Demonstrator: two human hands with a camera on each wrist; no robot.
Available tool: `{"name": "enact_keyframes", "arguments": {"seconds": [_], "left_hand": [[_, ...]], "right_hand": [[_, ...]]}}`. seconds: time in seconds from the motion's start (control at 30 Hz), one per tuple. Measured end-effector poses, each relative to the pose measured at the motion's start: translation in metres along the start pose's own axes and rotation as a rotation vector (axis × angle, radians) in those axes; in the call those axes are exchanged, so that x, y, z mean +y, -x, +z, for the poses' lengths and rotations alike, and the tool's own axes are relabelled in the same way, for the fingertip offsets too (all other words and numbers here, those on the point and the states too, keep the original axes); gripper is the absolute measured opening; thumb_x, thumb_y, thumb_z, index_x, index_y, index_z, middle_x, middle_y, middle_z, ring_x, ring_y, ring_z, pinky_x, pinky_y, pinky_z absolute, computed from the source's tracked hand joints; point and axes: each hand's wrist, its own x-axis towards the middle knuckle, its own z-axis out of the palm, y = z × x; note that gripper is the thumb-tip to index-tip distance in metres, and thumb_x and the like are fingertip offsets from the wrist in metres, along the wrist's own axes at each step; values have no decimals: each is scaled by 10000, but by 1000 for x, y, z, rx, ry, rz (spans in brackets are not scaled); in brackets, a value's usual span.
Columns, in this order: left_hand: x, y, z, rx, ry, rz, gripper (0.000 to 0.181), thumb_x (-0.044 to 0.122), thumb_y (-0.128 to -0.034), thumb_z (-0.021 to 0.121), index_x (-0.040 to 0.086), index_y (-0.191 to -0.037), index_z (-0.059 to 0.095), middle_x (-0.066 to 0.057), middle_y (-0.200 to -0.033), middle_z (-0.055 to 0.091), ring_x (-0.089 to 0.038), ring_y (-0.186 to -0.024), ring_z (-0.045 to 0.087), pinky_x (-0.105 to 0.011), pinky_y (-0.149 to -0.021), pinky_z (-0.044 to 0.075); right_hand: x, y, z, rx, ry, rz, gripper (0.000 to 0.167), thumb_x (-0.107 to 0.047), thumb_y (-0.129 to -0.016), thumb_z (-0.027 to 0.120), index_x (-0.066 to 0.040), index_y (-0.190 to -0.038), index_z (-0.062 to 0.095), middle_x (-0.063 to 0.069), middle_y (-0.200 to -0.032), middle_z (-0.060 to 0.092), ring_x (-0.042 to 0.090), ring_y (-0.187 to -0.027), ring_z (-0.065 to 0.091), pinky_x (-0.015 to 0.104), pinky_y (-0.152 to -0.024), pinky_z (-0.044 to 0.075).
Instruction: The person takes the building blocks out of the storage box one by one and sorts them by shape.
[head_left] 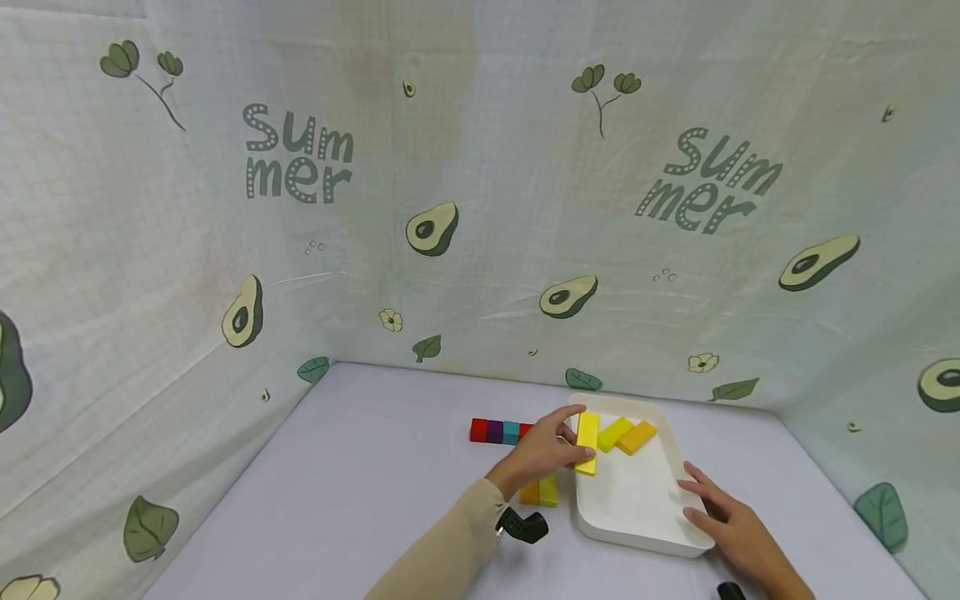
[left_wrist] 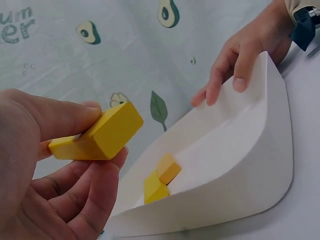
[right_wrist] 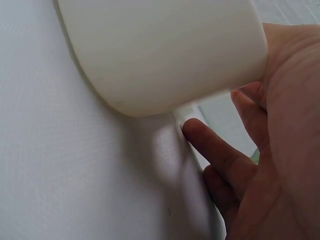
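Observation:
My left hand (head_left: pixel 546 454) pinches a yellow block (head_left: pixel 587 443) between thumb and fingers, over the left side of a white tray (head_left: pixel 637 508). In the left wrist view the same block (left_wrist: pixel 112 132) is angled in the fingertips. Inside the tray lie a yellow-green block (head_left: pixel 615 434) and an orange block (head_left: pixel 637 437), touching or nearly so. My right hand (head_left: pixel 738 533) holds the tray's right rim, the thumb over the edge. The right wrist view shows the tray's outer wall (right_wrist: pixel 165 55) hiding the thumb, while other fingers (right_wrist: pixel 215 150) extend outside it.
A row of coloured blocks, with a red block (head_left: pixel 479 430), a purple one and a teal one, lies left of the tray, partly behind my left hand. Orange and yellow-green blocks (head_left: pixel 548 492) sit below that wrist. A patterned curtain (head_left: pixel 480 167) surrounds the white table (head_left: pixel 360 475).

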Motion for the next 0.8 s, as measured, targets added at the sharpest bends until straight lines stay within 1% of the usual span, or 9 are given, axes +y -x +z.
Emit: {"name": "enact_keyframes", "arguments": {"seconds": [0.27, 0.3, 0.37, 0.47, 0.5, 0.57, 0.67, 0.73, 0.8], "left_hand": [[-11, 13, -5, 16, 7, -1, 661, 258, -847, 823, 420, -1414, 524, 17, -917, 611, -184, -744, 628, -309, -757, 546], [-14, 14, -6, 13, 15, 8, 665, 248, -850, 821, 403, -1423, 521, 13, -914, 613, -185, -741, 626, -308, -752, 547], [-18, 16, -9, 4, 30, 26, 669, 238, -854, 817, 369, -1437, 519, 2, -917, 616, -186, -737, 627, -306, -741, 550], [-26, 21, -13, 3, 54, 38, 673, 221, -851, 819, 322, -1446, 523, -14, -923, 603, -181, -726, 623, -299, -712, 553], [-28, 22, -15, 5, 57, 39, 670, 222, -851, 818, 317, -1445, 524, -16, -926, 601, -180, -723, 624, -298, -701, 552], [-31, 25, -18, 10, 67, 40, 672, 223, -852, 816, 307, -1450, 522, -23, -933, 599, -182, -724, 626, -303, -691, 551], [-33, 27, -23, 17, 68, 46, 669, 216, -854, 814, 315, -1447, 520, -21, -930, 613, -190, -732, 626, -312, -682, 549], [-34, 29, -25, 23, 66, 45, 668, 217, -855, 813, 317, -1446, 520, -19, -930, 618, -189, -742, 624, -313, -681, 550], [-34, 31, -27, 31, 66, 45, 665, 209, -853, 814, 319, -1441, 524, -23, -929, 615, -185, -750, 617, -310, -681, 547]], "right_hand": [[1, 2, 0, -21, 16, 0, 624, -472, -958, 641, -75, -1430, 548, 97, -1612, 276, 448, -1429, 258, -4, -913, 135], [2, 2, 0, -22, 21, -2, 621, -470, -957, 643, -74, -1427, 551, 99, -1610, 279, 454, -1426, 262, 48, -1000, 182], [2, 1, 0, -20, 27, -9, 606, -452, -953, 656, -63, -1408, 566, 114, -1601, 291, 471, -1420, 274, 241, -1129, 265], [3, 1, 2, -11, 48, -18, 573, -431, -945, 672, -57, -1373, 598, 140, -1577, 327, 498, -1399, 301, 601, -1088, 310], [3, 1, 2, -6, 46, -26, 559, -415, -944, 678, -49, -1361, 606, 151, -1568, 339, 508, -1394, 305, 662, -1051, 304], [4, 2, 3, 10, 56, -43, 532, -400, -949, 677, -56, -1351, 618, 148, -1557, 361, 506, -1387, 319, 658, -1045, 313], [4, 3, 5, 38, 86, -56, 497, -415, -954, 668, -100, -1337, 642, 106, -1545, 400, 446, -1392, 357, 354, -1128, 323], [4, 4, 6, 56, 98, -69, 480, -426, -955, 664, -123, -1327, 655, 85, -1533, 425, 259, -1424, 353, 126, -1060, 262], [4, 5, 6, 65, 105, -73, 476, -444, -948, 666, -145, -1318, 664, 67, -1525, 440, 11, -1384, 297, -9, -912, 161]]}}
